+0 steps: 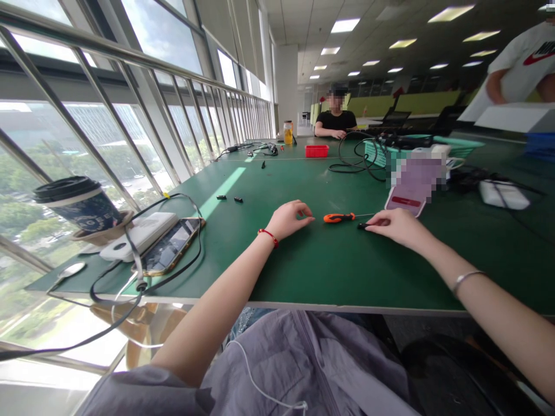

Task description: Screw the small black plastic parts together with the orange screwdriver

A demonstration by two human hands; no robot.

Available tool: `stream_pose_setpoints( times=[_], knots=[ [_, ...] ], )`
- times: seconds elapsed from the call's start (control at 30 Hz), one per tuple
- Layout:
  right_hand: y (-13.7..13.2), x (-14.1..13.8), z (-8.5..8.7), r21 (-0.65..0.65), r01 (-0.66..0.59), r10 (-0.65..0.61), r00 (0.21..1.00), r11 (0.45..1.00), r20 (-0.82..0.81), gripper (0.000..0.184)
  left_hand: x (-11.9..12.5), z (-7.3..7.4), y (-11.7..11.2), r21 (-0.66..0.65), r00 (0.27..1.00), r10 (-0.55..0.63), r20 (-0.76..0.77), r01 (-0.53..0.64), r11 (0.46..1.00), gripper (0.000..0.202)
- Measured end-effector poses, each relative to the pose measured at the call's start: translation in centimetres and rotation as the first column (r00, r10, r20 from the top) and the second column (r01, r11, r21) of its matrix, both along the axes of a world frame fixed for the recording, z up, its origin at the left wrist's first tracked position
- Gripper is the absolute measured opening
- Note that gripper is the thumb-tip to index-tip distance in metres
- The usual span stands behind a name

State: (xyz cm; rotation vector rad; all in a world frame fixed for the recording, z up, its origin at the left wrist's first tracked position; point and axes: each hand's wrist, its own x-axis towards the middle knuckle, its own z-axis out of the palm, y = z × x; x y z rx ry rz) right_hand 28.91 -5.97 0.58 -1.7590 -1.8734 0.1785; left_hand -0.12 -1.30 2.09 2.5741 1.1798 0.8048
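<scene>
My left hand (289, 221) rests on the green table (295, 274) with its fingers loosely bent, and nothing shows in it. To its right lies a screwdriver (339, 218) with an orange and black handle, its thin shaft pointing right. At the far end of that shaft, my right hand (399, 227) pinches a small black piece (362, 226) between thumb and fingers, close to the tabletop. Two similar small black pieces, one of them (238, 200) nearer my left hand, lie further off to the left.
Phone (173, 245), white power bank (141, 236), cables and coffee cup (82, 202) crowd the left edge beside the railing. A second phone (414, 182) leans before a green basket (462, 144). Further back are a red tray (317, 151), a jar (288, 132) and a seated person (336, 121).
</scene>
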Motion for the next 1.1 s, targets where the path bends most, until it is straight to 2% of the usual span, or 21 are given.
stream_pose_setpoints(
  times=[0.1,0.2,0.33,0.43,0.63,0.77,1.1],
  knots=[
    [0.6,-4.4,0.7,-0.059,-0.138,0.138,0.99,0.989,0.003,0.009,0.7,-0.2,-0.4,-0.045,0.996,-0.083,0.014,0.083,0.996,0.021],
    [1.9,-8.4,1.7,-0.068,-0.244,0.246,0.969,0.967,0.024,0.006,0.6,-0.4,-0.2,-0.053,0.995,-0.103,0.014,0.104,0.993,0.022],
    [3.5,-11.3,2.8,-0.156,-0.337,0.346,0.937,0.929,0.035,0.006,-0.4,-0.7,0.6,-0.094,0.996,-0.089,0.011,0.09,0.991,0.015],
    [3.9,-11.5,2.6,-0.164,-0.333,0.334,0.942,0.929,-0.019,0.009,-0.9,-0.8,1.1,-0.147,0.997,-0.064,0.034,0.068,0.987,0.016],
    [3.7,-10.7,1.2,-0.054,-0.34,0.335,0.938,0.939,-0.087,0.014,-0.6,-0.9,1.4,-0.183,0.992,-0.075,0.098,0.092,0.979,0.019],
    [3.6,-10.8,1.1,-0.005,-0.337,0.335,0.937,0.942,-0.102,0.012,-0.6,-1.0,1.4,-0.198,0.99,-0.067,0.127,0.091,0.976,0.018],
    [3.6,-11.0,1.2,-0.029,-0.365,0.359,0.926,0.931,-0.115,0.019,-0.7,-1.1,1.4,-0.17,0.991,-0.04,0.127,0.061,0.984,0.016]
  ],
)
